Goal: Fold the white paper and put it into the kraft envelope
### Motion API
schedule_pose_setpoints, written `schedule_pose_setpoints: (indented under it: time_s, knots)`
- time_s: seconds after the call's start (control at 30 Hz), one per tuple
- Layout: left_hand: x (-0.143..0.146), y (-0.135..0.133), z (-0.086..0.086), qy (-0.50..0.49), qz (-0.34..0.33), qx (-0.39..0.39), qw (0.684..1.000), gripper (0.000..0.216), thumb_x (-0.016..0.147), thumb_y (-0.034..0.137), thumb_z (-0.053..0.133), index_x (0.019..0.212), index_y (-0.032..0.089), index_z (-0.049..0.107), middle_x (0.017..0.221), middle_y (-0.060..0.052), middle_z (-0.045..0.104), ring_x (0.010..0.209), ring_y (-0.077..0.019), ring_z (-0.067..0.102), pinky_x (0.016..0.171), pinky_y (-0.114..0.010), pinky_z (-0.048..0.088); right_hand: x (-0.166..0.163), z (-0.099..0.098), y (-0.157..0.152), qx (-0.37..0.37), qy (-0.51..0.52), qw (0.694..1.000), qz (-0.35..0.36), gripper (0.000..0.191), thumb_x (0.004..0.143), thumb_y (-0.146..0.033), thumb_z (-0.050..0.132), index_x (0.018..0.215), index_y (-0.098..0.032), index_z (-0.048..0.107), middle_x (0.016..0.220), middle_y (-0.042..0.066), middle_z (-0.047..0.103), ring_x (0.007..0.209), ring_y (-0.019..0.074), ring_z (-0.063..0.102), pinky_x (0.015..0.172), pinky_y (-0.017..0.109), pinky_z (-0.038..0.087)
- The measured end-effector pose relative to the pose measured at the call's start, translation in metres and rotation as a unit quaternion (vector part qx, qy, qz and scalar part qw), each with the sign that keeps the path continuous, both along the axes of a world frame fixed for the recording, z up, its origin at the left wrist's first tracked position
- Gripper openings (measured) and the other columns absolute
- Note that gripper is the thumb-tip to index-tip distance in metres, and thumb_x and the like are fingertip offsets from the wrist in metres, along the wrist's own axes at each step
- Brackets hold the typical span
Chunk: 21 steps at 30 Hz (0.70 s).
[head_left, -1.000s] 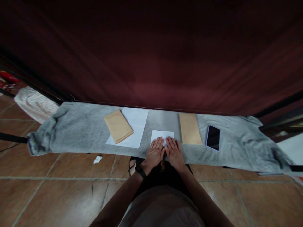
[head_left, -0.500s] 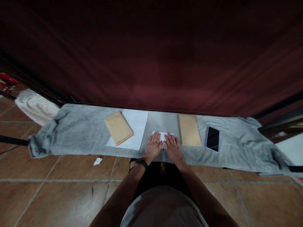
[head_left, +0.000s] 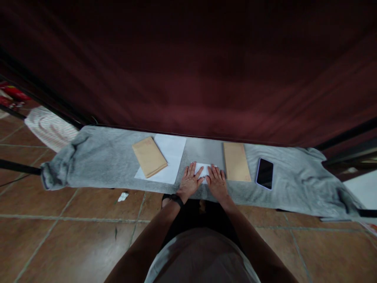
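Note:
A small folded sheet of white paper (head_left: 203,169) lies on the grey cloth near its front edge. My left hand (head_left: 189,181) rests flat over the paper's left side, thumb spread toward the middle. Over the right side lies my right hand (head_left: 217,183), palm down with its fingers stretched out. Both hands cover parts of the paper, so its full outline is hidden. Close to the right hand is a brown envelope (head_left: 237,162). Left of the hands, a stack of brown envelopes (head_left: 149,156) sits on larger white sheets (head_left: 172,151).
A phone (head_left: 264,173) with a purple edge lies at the right on the grey cloth (head_left: 103,161). Behind the cloth rises a dark red panel (head_left: 188,94). A striped cloth (head_left: 50,127) hangs at the left. On the tiled floor lies a white scrap (head_left: 123,196).
My hands have slid slightly apart on the folded paper, and my left thumb is spread wider. The whole view has tilted a little.

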<state>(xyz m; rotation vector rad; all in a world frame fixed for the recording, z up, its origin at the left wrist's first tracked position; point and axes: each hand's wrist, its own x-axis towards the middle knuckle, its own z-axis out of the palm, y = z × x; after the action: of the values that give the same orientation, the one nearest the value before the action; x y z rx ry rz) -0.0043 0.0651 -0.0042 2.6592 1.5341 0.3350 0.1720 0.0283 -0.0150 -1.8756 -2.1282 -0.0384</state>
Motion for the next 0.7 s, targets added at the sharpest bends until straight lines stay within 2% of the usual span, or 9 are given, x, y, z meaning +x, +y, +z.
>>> schedule_pose_setpoints:
  time_s: [0.1, 0.23, 0.37, 0.53, 0.7]
  knots:
    - [-0.001, -0.004, 0.002, -0.004, -0.001, 0.001, 1.0, 0.059, 0.101, 0.045, 0.046, 0.157, 0.027, 0.036, 0.165, -0.012, 0.031, 0.153, -0.0318, 0.026, 0.122, -0.056, 0.027, 0.001, -0.001, -0.006, 0.005, -0.004, 1.0, -0.009, 0.053, 0.105, -0.033, 0.034, 0.153, -0.013, 0.042, 0.158, 0.015, 0.043, 0.144, 0.0312, 0.039, 0.117, 0.054, 0.028]
    - [-0.005, -0.01, 0.002, -0.005, 0.009, -0.002, 1.0, 0.06, 0.102, 0.045, 0.044, 0.156, 0.021, 0.036, 0.164, -0.015, 0.032, 0.153, -0.0317, 0.027, 0.122, -0.054, 0.028, 0.004, -0.005, -0.016, 0.02, -0.01, 0.999, -0.022, 0.054, 0.105, -0.03, 0.031, 0.154, -0.011, 0.041, 0.157, 0.016, 0.044, 0.144, 0.0309, 0.04, 0.117, 0.052, 0.029]
    - [-0.013, -0.019, 0.0, -0.009, 0.027, 0.005, 1.0, 0.063, 0.103, 0.046, 0.041, 0.157, 0.016, 0.031, 0.164, -0.019, 0.03, 0.152, -0.0321, 0.028, 0.122, -0.055, 0.028, 0.005, -0.014, -0.025, 0.052, 0.008, 0.998, -0.034, 0.056, 0.105, -0.03, 0.029, 0.157, -0.01, 0.035, 0.158, 0.017, 0.043, 0.143, 0.0294, 0.042, 0.117, 0.051, 0.031]
    - [-0.024, -0.029, -0.003, -0.005, 0.036, 0.016, 0.999, 0.066, 0.103, 0.045, 0.038, 0.158, 0.009, 0.026, 0.161, -0.02, 0.035, 0.151, -0.03, 0.031, 0.122, -0.054, 0.027, 0.008, -0.024, -0.032, 0.084, 0.02, 0.996, -0.028, 0.058, 0.105, -0.033, 0.029, 0.158, -0.01, 0.03, 0.158, 0.019, 0.041, 0.142, 0.0312, 0.044, 0.116, 0.052, 0.035]
    - [-0.029, -0.038, -0.002, 0.006, 0.061, 0.017, 0.998, 0.066, 0.104, 0.044, 0.036, 0.157, 0.006, 0.027, 0.161, -0.019, 0.036, 0.152, -0.0275, 0.03, 0.124, -0.05, 0.027, 0.007, -0.021, -0.036, 0.092, 0.016, 0.995, -0.022, 0.058, 0.105, -0.031, 0.03, 0.159, -0.01, 0.028, 0.158, 0.021, 0.041, 0.142, 0.0326, 0.045, 0.113, 0.054, 0.038]
